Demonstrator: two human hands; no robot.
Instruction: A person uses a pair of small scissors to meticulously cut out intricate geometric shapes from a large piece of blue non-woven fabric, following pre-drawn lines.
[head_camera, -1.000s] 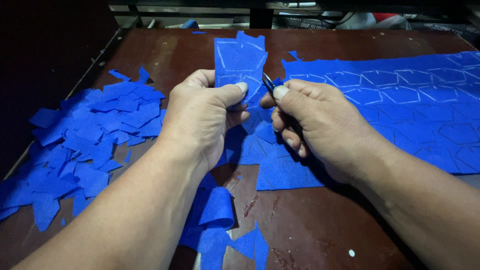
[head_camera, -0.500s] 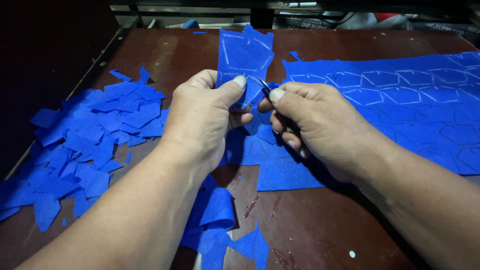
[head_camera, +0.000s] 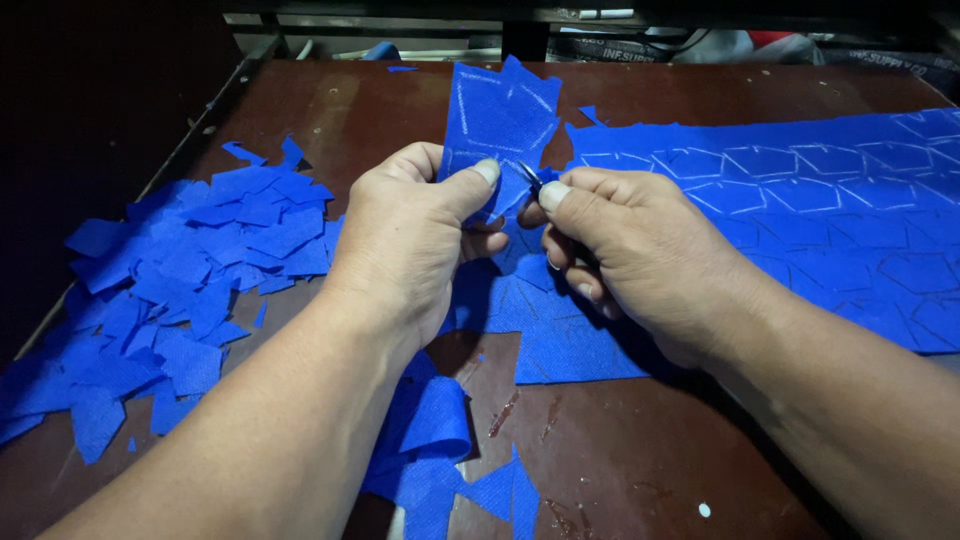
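Note:
My left hand (head_camera: 415, 240) pinches a blue fabric piece (head_camera: 495, 115) marked with white chalk outlines and holds it upright over the brown table (head_camera: 620, 450). My right hand (head_camera: 630, 250) is closed around small scissors (head_camera: 530, 178); only their dark blade tips show, right at the fabric's lower right edge beside my left thumb. The held piece is still joined to the large blue fabric sheet (head_camera: 800, 210), which lies flat to the right and is covered with drawn polygon shapes.
A heap of cut blue fabric scraps (head_camera: 180, 290) covers the table's left side. More curled blue offcuts (head_camera: 430, 440) lie near the front edge under my left forearm. Cluttered items sit beyond the table's far edge (head_camera: 700, 45).
The held fabric piece has shifted slightly up and right as my hands closed together; the scissors tips sit further into its edge.

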